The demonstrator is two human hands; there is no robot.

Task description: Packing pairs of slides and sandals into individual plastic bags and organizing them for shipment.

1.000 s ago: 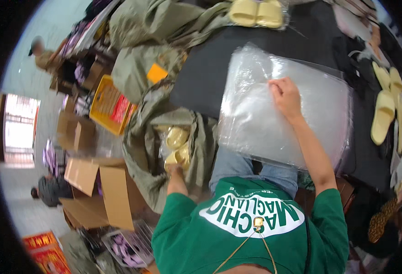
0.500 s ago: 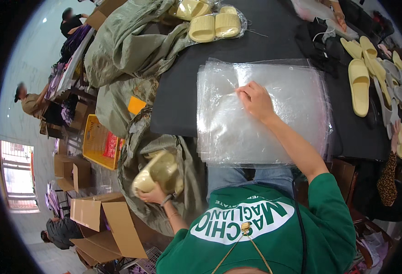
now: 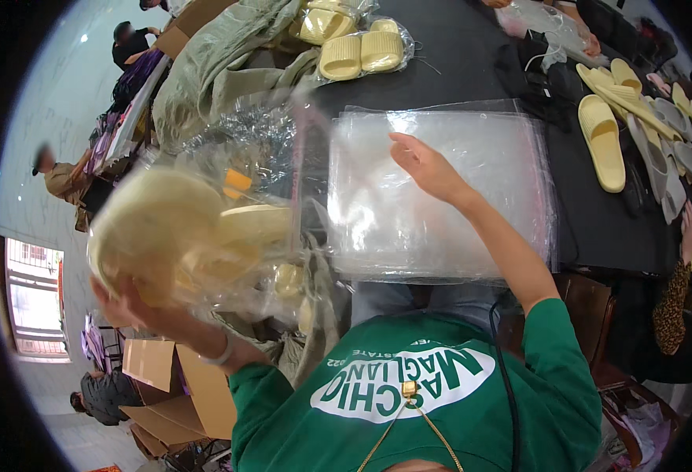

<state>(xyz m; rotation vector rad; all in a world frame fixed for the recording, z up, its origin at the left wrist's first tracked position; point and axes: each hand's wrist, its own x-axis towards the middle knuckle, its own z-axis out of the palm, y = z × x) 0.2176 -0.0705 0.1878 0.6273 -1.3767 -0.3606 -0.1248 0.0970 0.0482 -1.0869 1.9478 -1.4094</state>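
Left of the plastic bag stack (image 3: 440, 197), left hand (image 3: 138, 303) fingers clamp bagged yellow slippers (image 3: 196, 236); right hand (image 3: 428, 167) fingers apart, resting on the stack, well inside its edges.

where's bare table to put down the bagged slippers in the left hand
Bare black table lies beyond the stack of clear bags, between the bagged pair and the dark clothes. A narrower strip runs between the stack and the loose yellow slipper. The right edge is crowded with slippers; the left with green sacks.

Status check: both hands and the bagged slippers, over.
Left hand gripping bagged yellow slippers, lifted. Right hand flat on the clear bag stack. Nothing between them.
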